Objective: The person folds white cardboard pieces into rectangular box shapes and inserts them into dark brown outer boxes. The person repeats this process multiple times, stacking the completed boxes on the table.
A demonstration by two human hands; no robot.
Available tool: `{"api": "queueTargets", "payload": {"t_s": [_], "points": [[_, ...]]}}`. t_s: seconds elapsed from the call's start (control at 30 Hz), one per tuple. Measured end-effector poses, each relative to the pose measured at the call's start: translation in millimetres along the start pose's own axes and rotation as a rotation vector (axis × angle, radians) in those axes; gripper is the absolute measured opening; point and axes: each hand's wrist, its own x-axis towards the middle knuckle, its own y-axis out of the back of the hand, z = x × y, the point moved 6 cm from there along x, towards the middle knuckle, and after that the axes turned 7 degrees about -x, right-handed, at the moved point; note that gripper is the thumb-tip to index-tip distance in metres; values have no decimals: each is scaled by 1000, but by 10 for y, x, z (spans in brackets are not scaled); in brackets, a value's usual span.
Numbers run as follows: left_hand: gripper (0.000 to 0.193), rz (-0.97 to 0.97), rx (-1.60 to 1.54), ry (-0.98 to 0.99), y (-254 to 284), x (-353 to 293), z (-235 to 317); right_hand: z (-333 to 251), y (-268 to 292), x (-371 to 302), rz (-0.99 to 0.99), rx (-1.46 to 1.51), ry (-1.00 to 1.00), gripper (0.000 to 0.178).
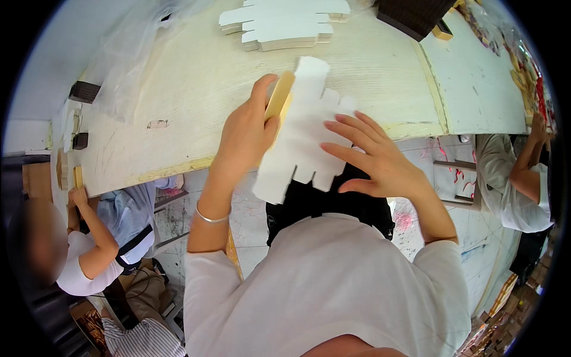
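Head view, looking down over the person's white shirt (333, 279). Nearest the camera, both forearms rise from the lower edge; a thin bangle (211, 218) circles the left wrist.

The left hand (245, 140) is closed around the left edge of a white die-cut card (303, 134), thumb raised along a tan strip (279, 95) at that edge, fingers wrapped behind. The card is flat, with stepped tabs along its right and lower edges, and is held tilted over the near edge of the table (196, 89), its lower part hanging past the edge above a dark bag (321, 199) in the person's lap.

The right hand (380, 160) is open, fingers spread and nearly straight; the fingertips (333, 125) rest on the card's right side, pressing rather than gripping.

Beyond the hands lies the pale wood-grain table top. At its far edge sits a stack (285, 24) of similar white cards, well apart from the held one. A clear plastic sheet (128, 59) lies at far left, a dark box (413, 15) at far right.

Other people sit at left (101, 244) and right (514, 178) of the table; what their hands hold cannot be told.
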Motion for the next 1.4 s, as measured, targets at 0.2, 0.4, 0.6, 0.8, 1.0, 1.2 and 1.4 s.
{"api": "queueTargets", "payload": {"t_s": [0.2, 0.4, 0.6, 0.8, 1.0, 1.2, 1.4], "points": [[42, -215, -11, -189, -169, 419, 106, 175, -201, -47, 77, -115, -8, 21], [40, -239, -105, -215, -169, 455, 84, 90, -268, 458, 317, -391, 108, 19], [41, -234, -129, -220, -197, 416, 65, -22, -422, 337, 161, -316, 245, 22], [50, -230, 17, -287, -131, 395, 91, 368, -460, 923, -255, 20, 0, 9], [52, -96, -136, -233, 132, 98, 155, 253, -275, 875, -367, -207, -28, 10], [27, -170, -122, -201, -184, -6, 90, 74, -320, 414, 87, 144, 38, 22], [37, -440, -397, -234, -209, -202, 263, 334, -373, 203, 149, 429, -252, 21]]}}
